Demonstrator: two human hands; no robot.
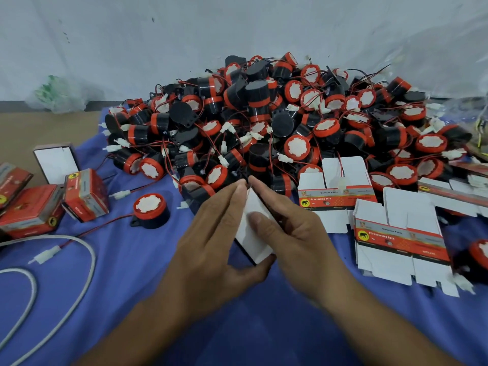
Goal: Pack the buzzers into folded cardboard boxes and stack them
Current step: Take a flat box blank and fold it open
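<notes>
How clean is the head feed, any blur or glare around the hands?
Head view: left hand and right hand on the cardboard box are motion-smeared, forearms worst; buzzer pile sharper; light flat, no glare; wide-angle bending at the edges.

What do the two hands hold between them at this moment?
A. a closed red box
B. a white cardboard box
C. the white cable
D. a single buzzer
B: the left hand and the right hand both grip the white cardboard box over the blue cloth, while the single buzzer and the white cable lie untouched to the left.
</notes>
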